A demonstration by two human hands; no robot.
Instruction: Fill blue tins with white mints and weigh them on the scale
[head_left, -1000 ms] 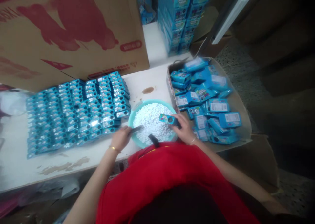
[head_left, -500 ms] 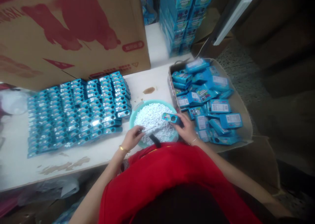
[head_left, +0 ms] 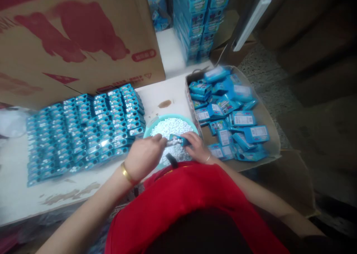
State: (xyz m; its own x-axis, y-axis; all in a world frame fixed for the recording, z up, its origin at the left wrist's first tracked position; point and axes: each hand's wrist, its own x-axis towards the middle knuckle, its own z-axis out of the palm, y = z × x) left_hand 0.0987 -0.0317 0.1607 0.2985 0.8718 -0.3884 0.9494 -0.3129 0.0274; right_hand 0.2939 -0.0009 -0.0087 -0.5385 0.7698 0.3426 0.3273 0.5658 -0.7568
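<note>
A small blue box (head_left: 176,138) is held in my right hand (head_left: 196,147), whose fingers close around its right end. Right against the box's left end is my left hand (head_left: 145,154), fingers pinched together. Something whitish shows at its fingertips, too blurred to name. Both hands are above a turquoise bowl (head_left: 147,132) full of small white pellets (head_left: 173,125). A dark strap or handle (head_left: 171,159) crosses the bowl's near side.
Rows of small blue boxes (head_left: 83,135) stand on the white table (head_left: 178,86) at left. An open carton (head_left: 275,146) at right holds a heap of blue boxes (head_left: 232,116). Behind are a large cardboard box (head_left: 106,34) and a stack of blue packs (head_left: 192,27).
My left hand has risen from the pellets to the left end of the blue box. My right hand has moved left and slightly down with the box. The view has shifted slightly.
</note>
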